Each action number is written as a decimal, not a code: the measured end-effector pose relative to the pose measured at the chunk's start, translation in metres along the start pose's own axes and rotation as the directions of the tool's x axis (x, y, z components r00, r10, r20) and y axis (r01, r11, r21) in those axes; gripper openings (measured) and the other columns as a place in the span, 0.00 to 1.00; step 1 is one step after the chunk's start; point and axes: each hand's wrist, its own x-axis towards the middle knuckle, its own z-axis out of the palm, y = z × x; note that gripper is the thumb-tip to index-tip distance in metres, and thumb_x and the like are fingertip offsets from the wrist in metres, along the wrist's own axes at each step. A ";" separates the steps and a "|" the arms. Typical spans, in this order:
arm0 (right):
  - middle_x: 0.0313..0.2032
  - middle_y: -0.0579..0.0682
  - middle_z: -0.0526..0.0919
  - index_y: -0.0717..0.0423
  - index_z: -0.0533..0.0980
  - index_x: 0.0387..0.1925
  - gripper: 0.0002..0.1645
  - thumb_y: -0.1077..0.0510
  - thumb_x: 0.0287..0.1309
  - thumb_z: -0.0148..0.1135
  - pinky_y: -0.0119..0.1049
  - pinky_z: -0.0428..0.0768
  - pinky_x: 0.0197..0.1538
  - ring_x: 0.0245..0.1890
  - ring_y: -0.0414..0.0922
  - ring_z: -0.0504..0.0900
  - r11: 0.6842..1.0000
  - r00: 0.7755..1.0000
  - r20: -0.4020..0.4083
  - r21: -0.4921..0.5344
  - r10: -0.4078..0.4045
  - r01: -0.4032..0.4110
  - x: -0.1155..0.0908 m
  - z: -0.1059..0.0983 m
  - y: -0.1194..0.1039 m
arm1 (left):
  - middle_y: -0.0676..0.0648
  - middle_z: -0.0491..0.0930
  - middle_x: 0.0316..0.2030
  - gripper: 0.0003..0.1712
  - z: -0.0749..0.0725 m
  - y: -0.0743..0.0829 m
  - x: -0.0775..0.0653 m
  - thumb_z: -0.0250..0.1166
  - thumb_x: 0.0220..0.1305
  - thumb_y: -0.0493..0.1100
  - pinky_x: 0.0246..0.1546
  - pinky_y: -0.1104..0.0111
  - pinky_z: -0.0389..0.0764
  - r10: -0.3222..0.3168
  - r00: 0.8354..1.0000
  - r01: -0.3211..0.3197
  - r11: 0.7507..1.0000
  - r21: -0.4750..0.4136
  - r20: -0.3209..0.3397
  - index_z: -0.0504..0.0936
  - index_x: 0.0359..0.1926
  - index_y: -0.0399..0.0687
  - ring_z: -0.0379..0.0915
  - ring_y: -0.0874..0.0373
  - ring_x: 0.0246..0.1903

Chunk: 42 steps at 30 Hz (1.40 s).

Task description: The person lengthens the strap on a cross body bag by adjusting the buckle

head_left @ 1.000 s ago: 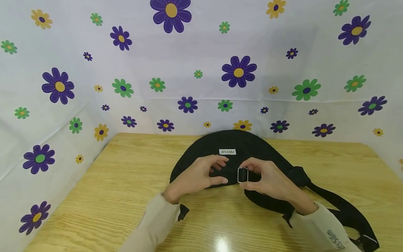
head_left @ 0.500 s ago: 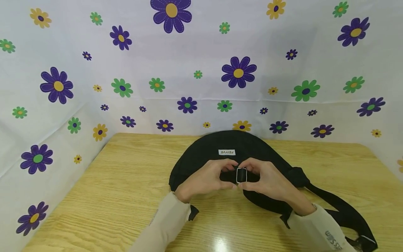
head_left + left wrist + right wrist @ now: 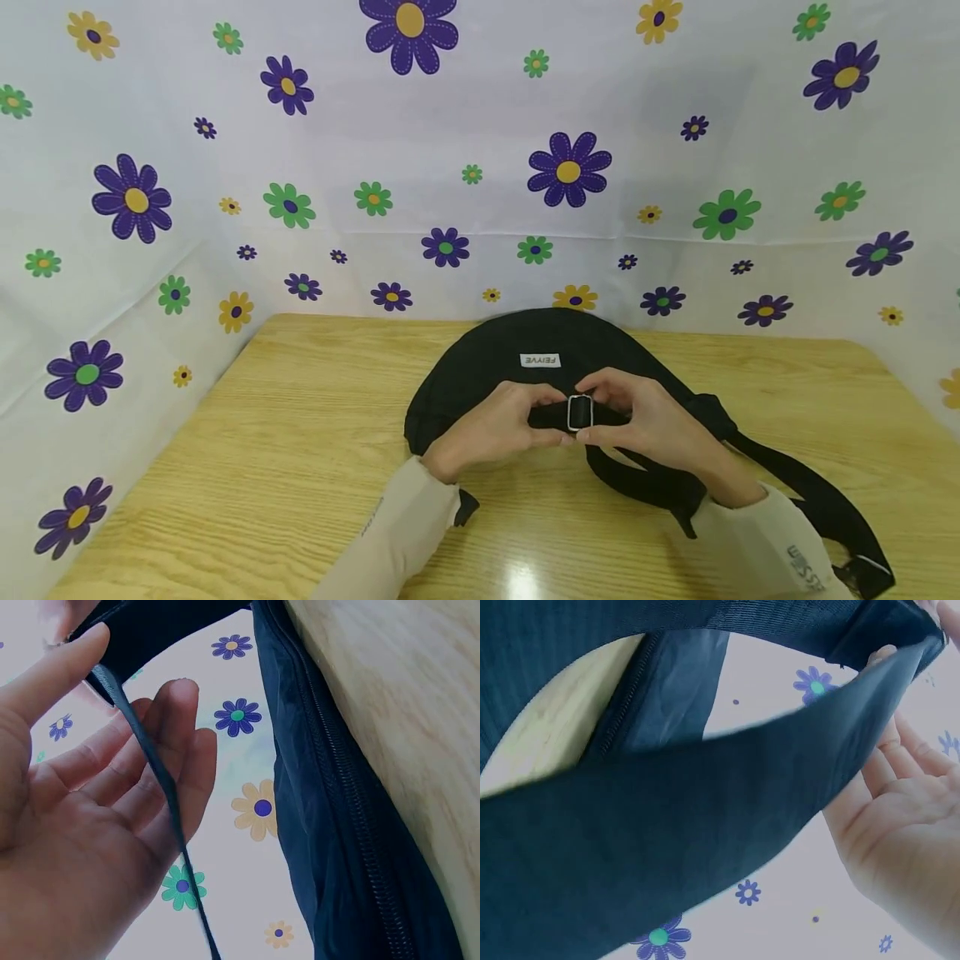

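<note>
A black waist bag (image 3: 480, 367) with a white label (image 3: 540, 361) lies at the back of the table. In front of it, a metal slider buckle (image 3: 570, 414) sits on the bag's black strap (image 3: 547, 415). My left hand (image 3: 487, 429) pinches the strap at the buckle's left side, thumb below and fingers above. From the other side my right hand (image 3: 663, 425) grips the buckle's edges with fingers and thumb. In the right wrist view a wide strap loop (image 3: 667, 817) partly covers the right fingers. The left wrist view shows a thin strap edge crossing the left palm (image 3: 75, 832).
The light wooden table (image 3: 300, 417) carries the bag. Its strap trails to the front right, ending near a dark buckle (image 3: 862, 573). A white cloth with flowers (image 3: 450, 100) hangs behind the table. A zipper (image 3: 337, 772) runs along the bag.
My left hand has moved right, from an empty curve beside the buckle to pinching the strap there. The right hand keeps its grip, and the strap below it now hangs in an open loop.
</note>
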 end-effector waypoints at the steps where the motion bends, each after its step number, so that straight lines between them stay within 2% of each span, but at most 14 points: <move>1: 0.34 0.48 0.81 0.69 0.74 0.54 0.25 0.65 0.57 0.74 0.33 0.79 0.36 0.32 0.42 0.81 1.000 1.000 0.007 0.025 0.002 -0.002 0.000 -0.002 0.001 | 0.46 0.85 0.45 0.22 0.000 0.000 0.000 0.74 0.63 0.41 0.45 0.75 0.76 -0.001 1.000 0.001 1.000 0.002 -0.002 0.82 0.56 0.38 0.78 0.64 0.41; 4: 0.35 0.51 0.79 0.72 0.73 0.55 0.24 0.68 0.59 0.71 0.32 0.79 0.35 0.32 0.44 0.80 0.994 0.999 0.040 0.110 0.005 -0.009 0.000 -0.008 0.005 | 0.47 0.85 0.45 0.23 0.001 0.001 0.000 0.74 0.63 0.40 0.46 0.74 0.76 0.002 1.000 -0.002 1.000 -0.002 -0.004 0.82 0.57 0.39 0.77 0.65 0.41; 12: 0.38 0.50 0.80 0.74 0.71 0.57 0.20 0.74 0.64 0.59 0.31 0.78 0.43 0.37 0.44 0.80 0.966 0.994 0.113 0.257 -0.001 -0.028 -0.002 -0.015 0.016 | 0.47 0.83 0.48 0.29 0.002 -0.001 0.000 0.74 0.63 0.38 0.52 0.73 0.75 0.026 1.000 -0.026 0.999 -0.042 0.009 0.77 0.64 0.41 0.76 0.65 0.48; 18: 0.38 0.50 0.80 0.74 0.70 0.56 0.18 0.75 0.66 0.57 0.30 0.80 0.45 0.38 0.43 0.80 0.960 0.994 0.102 0.274 0.036 -0.063 -0.002 -0.013 0.020 | 0.48 0.82 0.51 0.29 0.004 0.000 0.000 0.73 0.65 0.44 0.53 0.73 0.75 0.015 1.000 -0.014 0.998 -0.058 0.001 0.77 0.64 0.43 0.76 0.65 0.49; 23: 0.37 0.49 0.82 0.77 0.70 0.54 0.17 0.73 0.66 0.58 0.30 0.80 0.45 0.36 0.42 0.81 0.950 0.993 0.102 0.300 0.055 -0.083 -0.002 -0.014 0.023 | 0.48 0.82 0.51 0.26 0.006 -0.001 0.001 0.71 0.66 0.43 0.53 0.73 0.75 0.029 1.000 -0.029 0.997 -0.067 -0.007 0.78 0.63 0.42 0.76 0.65 0.49; 27: 0.35 0.48 0.82 0.77 0.72 0.53 0.17 0.68 0.67 0.60 0.31 0.80 0.46 0.36 0.41 0.80 0.938 0.975 0.159 0.289 0.153 -0.194 -0.001 -0.015 0.024 | 0.47 0.82 0.53 0.26 0.006 -0.002 0.000 0.71 0.67 0.43 0.55 0.72 0.75 0.025 1.000 -0.025 0.999 -0.039 -0.003 0.78 0.63 0.41 0.76 0.63 0.52; 30: 0.34 0.46 0.84 0.78 0.75 0.50 0.16 0.67 0.69 0.59 0.32 0.79 0.45 0.37 0.40 0.79 0.937 0.961 0.227 0.270 0.161 -0.220 -0.001 -0.018 0.026 | 0.47 0.81 0.54 0.27 0.006 -0.001 0.001 0.72 0.66 0.44 0.57 0.71 0.74 0.020 1.000 -0.020 0.999 -0.030 0.002 0.78 0.63 0.41 0.76 0.62 0.53; 33: 0.34 0.44 0.85 0.78 0.77 0.48 0.14 0.67 0.70 0.57 0.33 0.78 0.44 0.37 0.40 0.78 0.945 0.952 0.274 0.250 0.138 -0.209 -0.002 -0.021 0.027 | 0.48 0.82 0.52 0.26 0.005 -0.001 0.000 0.72 0.65 0.42 0.57 0.70 0.75 0.018 1.000 -0.018 0.999 -0.041 0.004 0.78 0.62 0.41 0.77 0.59 0.52; 38: 0.30 0.44 0.82 0.75 0.79 0.45 0.11 0.66 0.71 0.56 0.33 0.75 0.41 0.35 0.41 0.76 0.950 0.945 0.284 0.211 0.164 -0.228 -0.004 -0.025 0.026 | 0.49 0.82 0.50 0.26 0.005 -0.003 0.000 0.73 0.65 0.43 0.56 0.67 0.76 0.026 1.000 -0.026 0.998 -0.049 -0.006 0.79 0.61 0.41 0.78 0.56 0.51; 42: 0.27 0.44 0.79 0.73 0.80 0.43 0.10 0.66 0.71 0.57 0.33 0.75 0.39 0.33 0.41 0.75 0.950 0.944 0.269 0.191 0.192 -0.247 -0.004 -0.025 0.027 | 0.48 0.82 0.51 0.28 0.005 -0.002 0.000 0.73 0.65 0.44 0.56 0.69 0.76 0.020 1.000 -0.021 0.999 -0.041 -0.010 0.78 0.63 0.40 0.77 0.58 0.51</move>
